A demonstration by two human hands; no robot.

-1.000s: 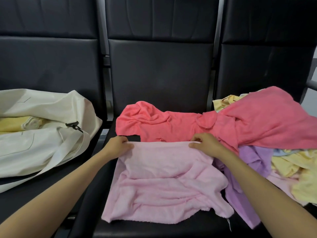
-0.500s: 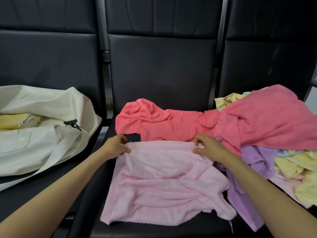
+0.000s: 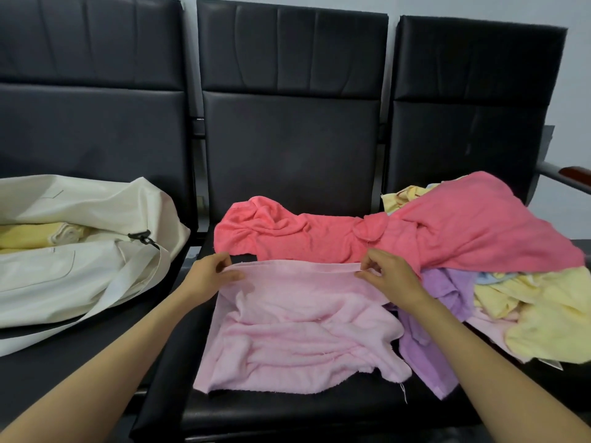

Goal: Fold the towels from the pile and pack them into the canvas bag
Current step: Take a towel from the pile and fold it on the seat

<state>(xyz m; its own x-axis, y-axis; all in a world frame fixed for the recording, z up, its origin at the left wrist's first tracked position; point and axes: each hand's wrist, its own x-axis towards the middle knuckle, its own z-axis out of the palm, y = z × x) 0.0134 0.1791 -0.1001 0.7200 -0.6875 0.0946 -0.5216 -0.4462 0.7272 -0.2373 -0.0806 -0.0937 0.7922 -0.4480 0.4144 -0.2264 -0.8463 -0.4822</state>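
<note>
Soft, even light, fairly bright. Faint shine on black bench backs. Small dark shadow under pink towel edge. Middle sharp. Edges bent, stretched by wide lens.

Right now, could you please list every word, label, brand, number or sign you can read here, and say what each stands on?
No text can be read in this view.
canvas bag: a stitched patch outline near its top, no lettering visible.
yellow towel at the back of the pile: small reddish marks, too blurred to read.
pale pink towel, coral towel, black seats: no print visible.
</note>
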